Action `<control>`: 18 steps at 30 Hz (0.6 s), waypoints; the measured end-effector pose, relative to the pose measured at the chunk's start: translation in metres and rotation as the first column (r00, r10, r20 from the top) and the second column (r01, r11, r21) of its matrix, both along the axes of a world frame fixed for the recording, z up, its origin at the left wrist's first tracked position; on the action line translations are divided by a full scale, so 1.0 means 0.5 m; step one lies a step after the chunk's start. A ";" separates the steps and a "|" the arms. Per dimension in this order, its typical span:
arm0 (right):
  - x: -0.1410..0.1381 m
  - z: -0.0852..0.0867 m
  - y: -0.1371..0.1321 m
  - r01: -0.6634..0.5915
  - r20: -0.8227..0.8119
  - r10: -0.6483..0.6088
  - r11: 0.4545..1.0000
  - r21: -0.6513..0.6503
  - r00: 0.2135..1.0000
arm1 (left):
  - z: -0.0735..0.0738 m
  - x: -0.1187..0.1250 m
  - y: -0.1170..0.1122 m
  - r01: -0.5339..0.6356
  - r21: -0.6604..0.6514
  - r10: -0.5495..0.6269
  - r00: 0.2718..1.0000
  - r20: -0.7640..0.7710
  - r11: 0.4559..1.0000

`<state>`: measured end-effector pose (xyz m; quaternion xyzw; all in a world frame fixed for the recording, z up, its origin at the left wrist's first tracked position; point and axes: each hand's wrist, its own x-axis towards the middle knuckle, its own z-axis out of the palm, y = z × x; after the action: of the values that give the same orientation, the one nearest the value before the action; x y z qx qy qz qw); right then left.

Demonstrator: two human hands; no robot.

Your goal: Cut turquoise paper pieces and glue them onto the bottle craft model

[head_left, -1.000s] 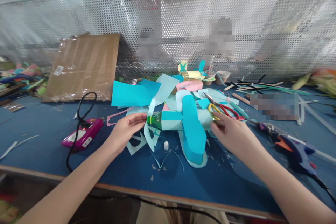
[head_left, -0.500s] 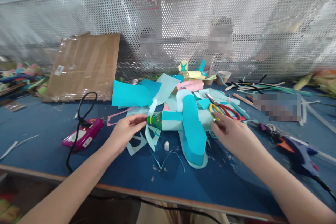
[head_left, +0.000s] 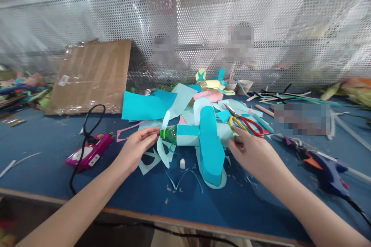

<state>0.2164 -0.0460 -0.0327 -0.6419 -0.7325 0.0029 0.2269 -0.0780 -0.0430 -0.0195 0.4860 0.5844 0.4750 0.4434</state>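
A green plastic bottle (head_left: 171, 134) lies sideways in front of me, its body wrapped in a pale blue sheet (head_left: 188, 139). Across it runs a bright blue wing piece (head_left: 211, 139) with rounded ends, layered over paler blue. A pale blue blade-shaped strip (head_left: 162, 154) sits at the cap end. My left hand (head_left: 142, 142) pinches this end between thumb and fingers. At the opposite end, my right hand (head_left: 246, 142) has its fingers curled round the wrapped base, which partly hides them. Just below the bottle, a small white piece (head_left: 182, 163) stands on the blue table (head_left: 139, 200).
Red-and-yellow-handled scissors (head_left: 251, 125) and blue sheets (head_left: 145, 106) lie behind the bottle. A glue gun (head_left: 321, 164) rests at right; a magenta power strip (head_left: 89, 152) with a black cable is at left. Cardboard (head_left: 92, 77) leans against the perforated metal screen (head_left: 199, 15).
The view has shifted slightly. Both hands keep their places at the two ends of the bottle, which shows no clear movement on the table.
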 end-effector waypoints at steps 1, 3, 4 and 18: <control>-0.001 -0.001 0.000 0.003 0.001 -0.003 1.000 0.012 1.000 | 0.002 0.002 0.000 -0.011 0.008 0.011 1.000 0.020 1.000; -0.003 -0.004 0.000 0.008 -0.001 -0.008 0.999 0.031 1.000 | 0.004 0.005 -0.002 -0.030 0.030 0.028 0.998 0.057 0.999; -0.004 -0.006 0.000 0.009 -0.003 -0.009 0.999 0.038 1.000 | 0.005 0.006 -0.003 -0.036 0.035 0.033 0.997 0.072 0.999; -0.004 -0.017 0.002 0.041 -0.029 -0.037 0.988 0.151 0.999 | 0.004 0.009 -0.027 -0.066 -0.087 0.078 0.986 0.145 0.994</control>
<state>0.2141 -0.0447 -0.0412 -0.6370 -0.7147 -0.0488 0.2846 -0.0733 -0.0564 -0.0174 0.4093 0.5860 0.5013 0.4876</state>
